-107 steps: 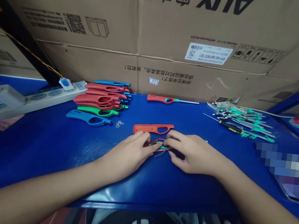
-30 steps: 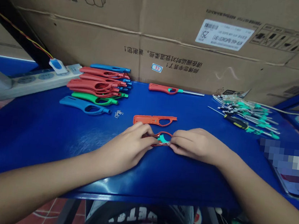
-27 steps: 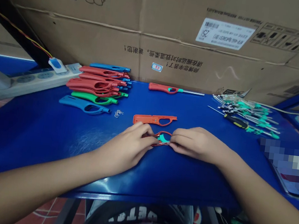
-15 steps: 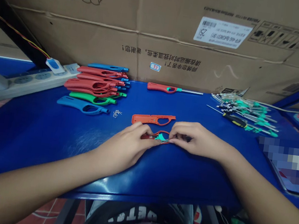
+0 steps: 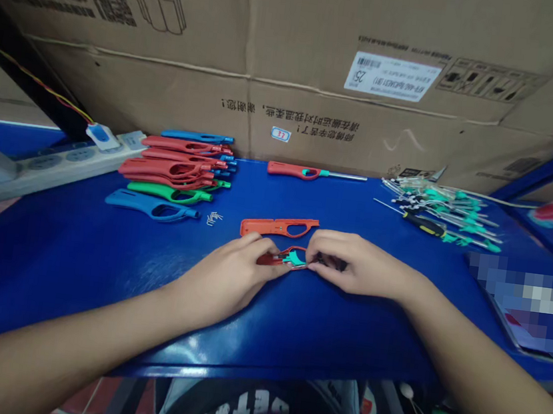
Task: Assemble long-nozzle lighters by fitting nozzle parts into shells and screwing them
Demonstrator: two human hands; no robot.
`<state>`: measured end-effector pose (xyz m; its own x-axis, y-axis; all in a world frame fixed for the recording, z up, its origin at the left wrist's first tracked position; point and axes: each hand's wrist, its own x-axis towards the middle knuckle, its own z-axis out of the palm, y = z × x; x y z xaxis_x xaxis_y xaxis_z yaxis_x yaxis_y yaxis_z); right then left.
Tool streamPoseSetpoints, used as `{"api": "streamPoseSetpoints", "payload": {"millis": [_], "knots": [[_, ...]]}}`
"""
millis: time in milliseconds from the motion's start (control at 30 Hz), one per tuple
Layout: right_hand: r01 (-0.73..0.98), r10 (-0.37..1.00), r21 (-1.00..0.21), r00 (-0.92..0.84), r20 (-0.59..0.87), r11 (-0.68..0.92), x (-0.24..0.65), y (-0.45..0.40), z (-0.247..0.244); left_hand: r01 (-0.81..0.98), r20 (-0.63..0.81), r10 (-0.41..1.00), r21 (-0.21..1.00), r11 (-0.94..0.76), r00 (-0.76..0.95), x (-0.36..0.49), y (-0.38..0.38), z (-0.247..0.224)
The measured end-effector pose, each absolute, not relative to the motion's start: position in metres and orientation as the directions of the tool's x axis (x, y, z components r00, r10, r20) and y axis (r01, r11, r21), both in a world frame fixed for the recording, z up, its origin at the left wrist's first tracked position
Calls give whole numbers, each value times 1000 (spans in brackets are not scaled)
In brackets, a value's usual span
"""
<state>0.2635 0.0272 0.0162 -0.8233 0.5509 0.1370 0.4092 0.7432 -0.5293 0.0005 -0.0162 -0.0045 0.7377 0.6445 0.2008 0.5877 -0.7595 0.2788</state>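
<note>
Grasps the red shell (image 5: 268, 260) at its handle end with the left grip (image 5: 231, 272). Pinches the narrow end of the same shell with the right grip (image 5: 363, 264), covering the tip and the exact contact. Holds the shell low over the surface (image 5: 311, 339), between both grips, with the green trigger (image 5: 294, 258) visible inside the opening; cannot tell if touching the surface.

Has the orange half (image 5: 278, 227) lying just beyond the fingers, its hollow side up and its finger opening toward the right. Farther back, near the carton (image 5: 248, 113), has the red lighter (image 5: 288, 169) lying flat, with its metal tube pointing right.

To the left, has the shell pile (image 5: 170, 170) in red, blue and green, with the blue shell (image 5: 150, 206) nearest. Beside that shell, has small metal pins (image 5: 213, 218) lying loose. Farther left, has the power strip (image 5: 64, 164) running at a slant, with the white plug (image 5: 102, 136) in it.

To the right, has the tube pile (image 5: 457, 212) with green parts and wires, the screwdriver (image 5: 424, 225) lying at its near edge, and nearer still, a flat pixelated object (image 5: 519, 307).
</note>
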Motion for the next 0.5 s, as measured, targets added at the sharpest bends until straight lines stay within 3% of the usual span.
{"api": "streamPoseSetpoints", "payload": {"millis": [167, 233, 300, 400, 500], "knots": [[344, 516, -568, -840, 169, 747, 263, 27, 20, 569, 283, 626, 262, -779, 727, 0, -11, -10], [357, 575, -545, -760, 303, 759, 268, 34, 19, 559, 309, 613, 251, -790, 727, 0, -9, -11], [508, 702, -485, -518, 488, 712, 280, 49, 18, 549, 332, 597, 235, -802, 730, -2, -7, -12], [802, 787, -442, -55, 615, 401, 314, 78, 14, 544, 352, 585, 216, -810, 731, -3, -6, -13], [941, 788, -310, 85, 610, 138, 357, 101, 10, 532, 373, 583, 240, -812, 722, -4, -7, -14]]}}
